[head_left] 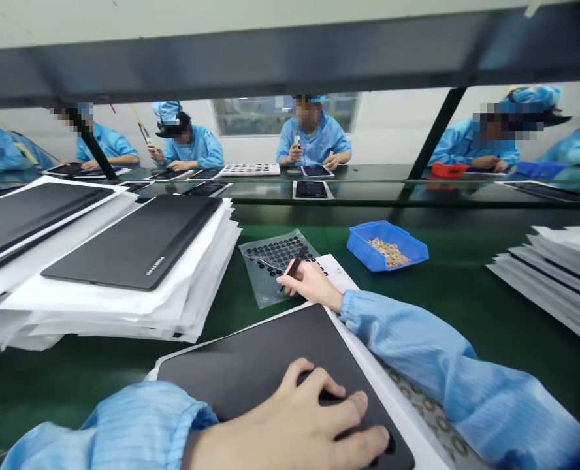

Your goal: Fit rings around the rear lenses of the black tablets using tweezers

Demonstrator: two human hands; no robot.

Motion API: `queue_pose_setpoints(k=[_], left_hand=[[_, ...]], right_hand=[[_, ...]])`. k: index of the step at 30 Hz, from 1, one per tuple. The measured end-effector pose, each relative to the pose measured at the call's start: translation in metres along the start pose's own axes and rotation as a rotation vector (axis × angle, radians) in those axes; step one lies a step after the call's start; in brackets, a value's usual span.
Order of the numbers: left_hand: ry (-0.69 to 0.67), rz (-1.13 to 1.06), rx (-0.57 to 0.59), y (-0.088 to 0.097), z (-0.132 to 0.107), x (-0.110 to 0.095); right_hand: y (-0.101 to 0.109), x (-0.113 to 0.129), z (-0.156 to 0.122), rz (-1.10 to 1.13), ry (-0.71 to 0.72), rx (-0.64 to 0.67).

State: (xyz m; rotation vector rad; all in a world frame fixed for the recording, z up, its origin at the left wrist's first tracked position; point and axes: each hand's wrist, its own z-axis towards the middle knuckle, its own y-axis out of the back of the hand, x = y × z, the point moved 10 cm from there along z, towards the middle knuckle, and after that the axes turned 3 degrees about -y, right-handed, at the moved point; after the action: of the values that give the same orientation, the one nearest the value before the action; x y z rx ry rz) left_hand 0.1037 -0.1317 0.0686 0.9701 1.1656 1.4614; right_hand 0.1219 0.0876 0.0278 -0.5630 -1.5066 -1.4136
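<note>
My left hand (294, 418) lies on a dark grey tablet back (251, 359), fingers spread and bent a little, palm down. The tablet rests on white sheets (398, 398). Farther forward, my right hand (312, 281) is closed around slim black tweezers (297, 261), held like a pen. Their thin lower end is over a clear plastic sheet (269, 294) that carries rows of black ring stickers (280, 251). A white card (339, 274) lies partly under my right wrist.
Left are stacks of white sheets (216, 274) topped by dark tablets (138, 241). A blue tray (388, 245) holds small tan pieces. More sheets (554, 281) are stacked right. An overhead shelf (290, 65) spans the bench; several co-workers in blue sit opposite.
</note>
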Motion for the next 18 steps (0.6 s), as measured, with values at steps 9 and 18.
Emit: queue_pose_setpoints(k=[9, 18], left_hand=[[0.001, -0.054, 0.097, 0.009, 0.005, -0.002], [0.457, -0.247, -0.034, 0.018, -0.002, 0.076]], right_hand=[[0.012, 0.02, -0.007, -0.132, 0.079, 0.057], [0.067, 0.015, -0.066, -0.195, -0.175, 0.086]])
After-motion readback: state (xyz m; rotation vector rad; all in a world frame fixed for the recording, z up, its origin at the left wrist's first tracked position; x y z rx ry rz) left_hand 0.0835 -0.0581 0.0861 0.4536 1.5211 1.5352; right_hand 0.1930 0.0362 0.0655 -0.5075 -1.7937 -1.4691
